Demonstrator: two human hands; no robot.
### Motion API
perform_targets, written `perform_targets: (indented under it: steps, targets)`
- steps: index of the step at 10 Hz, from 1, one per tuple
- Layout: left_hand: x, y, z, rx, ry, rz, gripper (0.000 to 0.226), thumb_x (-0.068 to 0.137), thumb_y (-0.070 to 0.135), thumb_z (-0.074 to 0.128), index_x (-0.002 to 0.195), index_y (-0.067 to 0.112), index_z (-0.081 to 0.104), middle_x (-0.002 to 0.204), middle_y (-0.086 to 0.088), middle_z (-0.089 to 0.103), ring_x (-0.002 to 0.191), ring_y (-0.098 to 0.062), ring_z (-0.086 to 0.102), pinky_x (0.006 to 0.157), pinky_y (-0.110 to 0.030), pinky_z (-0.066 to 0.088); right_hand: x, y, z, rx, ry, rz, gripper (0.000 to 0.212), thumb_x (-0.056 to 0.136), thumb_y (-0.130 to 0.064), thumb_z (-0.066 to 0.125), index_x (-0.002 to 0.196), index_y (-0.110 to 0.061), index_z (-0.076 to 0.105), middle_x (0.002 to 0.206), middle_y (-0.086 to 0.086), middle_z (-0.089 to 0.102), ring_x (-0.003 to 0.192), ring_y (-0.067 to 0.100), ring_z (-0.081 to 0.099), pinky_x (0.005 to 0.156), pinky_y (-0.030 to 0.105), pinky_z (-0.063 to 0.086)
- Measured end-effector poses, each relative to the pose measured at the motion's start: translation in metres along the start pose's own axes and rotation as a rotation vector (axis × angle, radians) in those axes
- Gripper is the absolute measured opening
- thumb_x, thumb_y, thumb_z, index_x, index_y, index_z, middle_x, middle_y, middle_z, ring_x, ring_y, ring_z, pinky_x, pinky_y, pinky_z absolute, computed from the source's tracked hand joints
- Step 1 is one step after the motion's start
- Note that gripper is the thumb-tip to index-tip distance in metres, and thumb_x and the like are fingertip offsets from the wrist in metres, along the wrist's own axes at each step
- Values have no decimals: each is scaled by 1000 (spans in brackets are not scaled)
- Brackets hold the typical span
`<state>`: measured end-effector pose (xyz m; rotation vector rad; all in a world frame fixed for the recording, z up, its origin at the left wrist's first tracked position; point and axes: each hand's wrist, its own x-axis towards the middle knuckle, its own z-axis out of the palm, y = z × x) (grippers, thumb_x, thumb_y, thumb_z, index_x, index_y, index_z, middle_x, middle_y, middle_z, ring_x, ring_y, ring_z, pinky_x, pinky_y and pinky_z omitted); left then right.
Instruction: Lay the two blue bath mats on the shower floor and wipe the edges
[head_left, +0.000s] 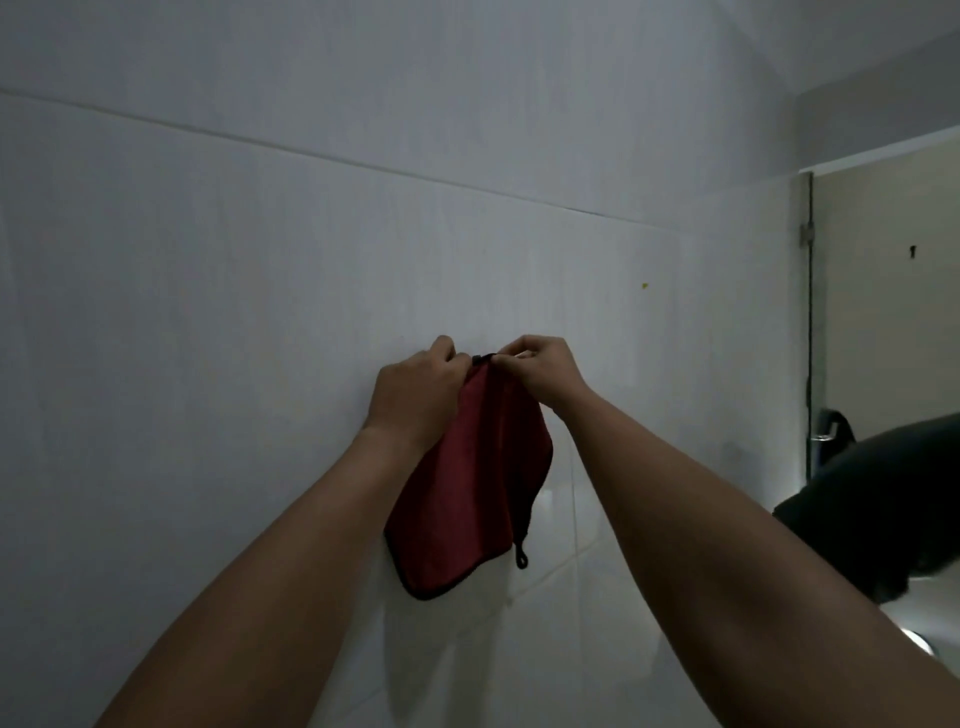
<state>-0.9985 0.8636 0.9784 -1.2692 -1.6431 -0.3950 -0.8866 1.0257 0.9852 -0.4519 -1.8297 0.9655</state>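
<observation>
Both hands hold a red cloth up against the tiled wall.
The left hand grips its upper left edge; the right hand pinches its top corner; the cloth hangs between and below them; a door stands at right.

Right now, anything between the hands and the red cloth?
Nothing visible. Both the left hand and right hand already pinch the red cloth at its top edge, against the white tiled wall. The rest hangs free below them.
</observation>
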Motion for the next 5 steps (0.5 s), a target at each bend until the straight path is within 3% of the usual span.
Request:
perform_targets:
  steps: [1,2,3,4,5]
  targets:
    - [2,1,5,107,-46,60,8,89,21,72,83,17,68,84,-1,59,60,-23,59,45,-28,31,3,14,9,-70,12,23,11,81,-25,81,78,-15,76,76,8,75,73,23,74,71,37,63]
    - [-2,2,11,223,-53,122,11,76,10,77,74,16,68,77,-3,60,62,-25,57,51,-31,33,-1,27,15,-91,23,52,11,82,-24,79,75,-16,74,71,4,74,65,17,71,67,35,62]
    - [-11,10,16,229,-74,118,8,81,10,71,78,16,68,80,-4,61,68,-27,56,64,-37,38,-11,33,15,-99,-6,78,13,84,-26,78,75,-18,74,72,2,74,66,17,72,68,35,62]
    - [-28,24,25,185,-110,83,11,87,14,60,91,20,69,87,-3,65,76,-28,59,75,-40,38,-19,39,13,-111,-70,85,9,87,-25,75,79,-21,77,78,2,75,75,18,73,78,39,63]
    - [-64,50,20,12,-164,-46,39,88,30,62,125,21,67,110,-1,70,93,-27,63,82,-42,44,-39,56,11,-124,-55,62,18,92,-27,69,104,-18,78,98,1,77,89,13,72,88,32,59]
